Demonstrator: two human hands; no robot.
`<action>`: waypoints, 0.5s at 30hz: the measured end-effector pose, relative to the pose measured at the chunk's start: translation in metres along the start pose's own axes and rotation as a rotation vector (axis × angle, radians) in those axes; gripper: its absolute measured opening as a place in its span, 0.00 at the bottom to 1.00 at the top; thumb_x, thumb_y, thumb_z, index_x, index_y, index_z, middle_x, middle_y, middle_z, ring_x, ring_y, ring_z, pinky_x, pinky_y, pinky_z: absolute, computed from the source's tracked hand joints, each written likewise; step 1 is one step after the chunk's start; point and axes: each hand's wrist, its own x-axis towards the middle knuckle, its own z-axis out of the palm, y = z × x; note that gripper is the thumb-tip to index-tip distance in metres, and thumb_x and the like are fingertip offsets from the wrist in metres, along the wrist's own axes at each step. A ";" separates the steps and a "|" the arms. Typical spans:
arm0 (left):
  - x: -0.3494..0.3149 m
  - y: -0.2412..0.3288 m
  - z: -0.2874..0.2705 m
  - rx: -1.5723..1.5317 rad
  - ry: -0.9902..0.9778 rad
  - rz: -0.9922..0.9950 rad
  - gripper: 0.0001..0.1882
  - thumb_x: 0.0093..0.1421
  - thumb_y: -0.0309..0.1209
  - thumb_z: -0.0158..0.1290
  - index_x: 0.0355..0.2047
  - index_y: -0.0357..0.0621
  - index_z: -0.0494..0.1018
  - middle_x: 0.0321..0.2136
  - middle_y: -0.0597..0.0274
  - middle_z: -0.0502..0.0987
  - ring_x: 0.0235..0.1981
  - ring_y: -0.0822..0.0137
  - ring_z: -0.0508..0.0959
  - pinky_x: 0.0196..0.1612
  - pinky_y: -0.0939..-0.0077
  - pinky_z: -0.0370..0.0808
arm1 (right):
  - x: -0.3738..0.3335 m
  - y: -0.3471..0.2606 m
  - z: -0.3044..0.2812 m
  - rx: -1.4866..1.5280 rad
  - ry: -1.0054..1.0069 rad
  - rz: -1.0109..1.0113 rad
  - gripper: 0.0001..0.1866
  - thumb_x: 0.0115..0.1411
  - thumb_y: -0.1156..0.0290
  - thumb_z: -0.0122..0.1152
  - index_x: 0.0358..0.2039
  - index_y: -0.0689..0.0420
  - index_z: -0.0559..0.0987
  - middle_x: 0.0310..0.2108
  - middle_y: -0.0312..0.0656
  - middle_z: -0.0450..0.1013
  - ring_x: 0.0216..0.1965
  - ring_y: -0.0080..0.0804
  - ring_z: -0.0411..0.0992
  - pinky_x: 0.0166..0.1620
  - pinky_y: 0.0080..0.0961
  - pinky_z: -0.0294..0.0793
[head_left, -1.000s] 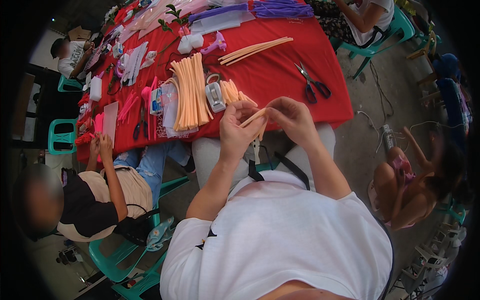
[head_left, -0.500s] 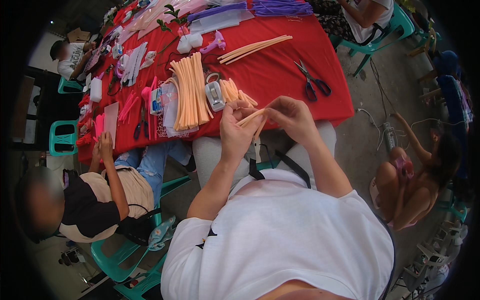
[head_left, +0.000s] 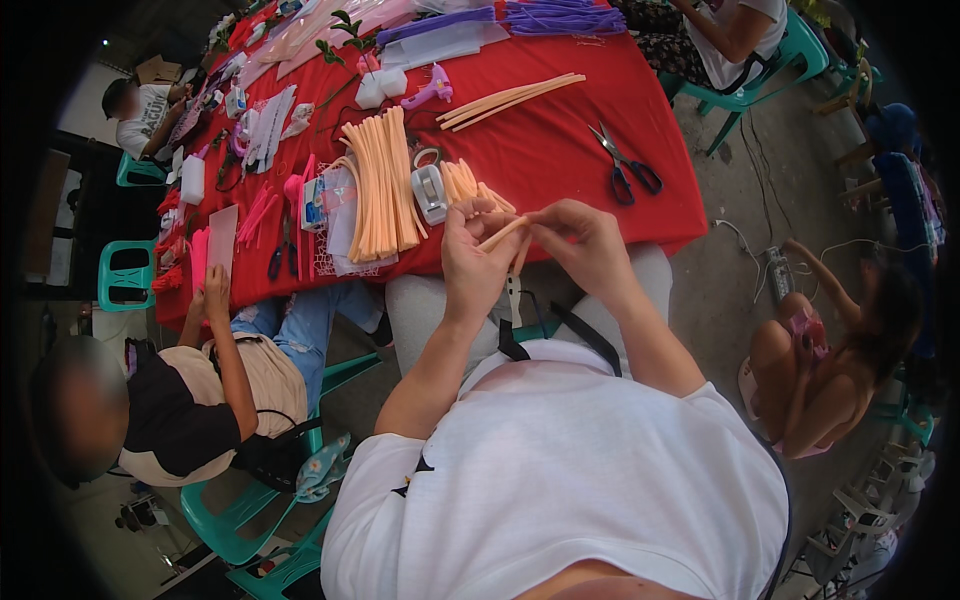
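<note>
Just beyond the near edge of the table, over my lap, my left hand (head_left: 472,262) is closed round a peach pipe cleaner (head_left: 503,235). My right hand (head_left: 588,245) pinches its upper end between thumb and fingertips, and a further peach end hangs down between the hands. Close past my left hand lies a pile of short, bent peach pipe cleaners (head_left: 461,182). A clear tape dispenser (head_left: 430,194) stands beside it, next to a thick bundle of long peach pipe cleaners (head_left: 378,190). Farther back, several loose peach ones (head_left: 512,101) lie together.
Dark-handled scissors (head_left: 625,172) lie partly spread on the red tablecloth (head_left: 560,150) at the right. A purple glue gun (head_left: 430,90) and purple pipe cleaners (head_left: 565,16) are farther back. A person (head_left: 200,390) sits at my left; another person (head_left: 820,370) crouches on the right by a power strip (head_left: 778,272).
My right hand has shifted very slightly while pinching the end of the pipe cleaner. My left hand has stayed nearly still, and the table things are unmoved.
</note>
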 end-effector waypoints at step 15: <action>-0.007 0.001 0.001 0.194 -0.040 0.214 0.23 0.55 0.13 0.57 0.48 0.38 0.61 0.37 0.59 0.70 0.40 0.70 0.77 0.44 0.80 0.78 | 0.007 0.000 -0.011 0.367 -0.132 0.294 0.08 0.59 0.74 0.63 0.35 0.66 0.80 0.27 0.38 0.78 0.28 0.19 0.74 0.33 0.16 0.74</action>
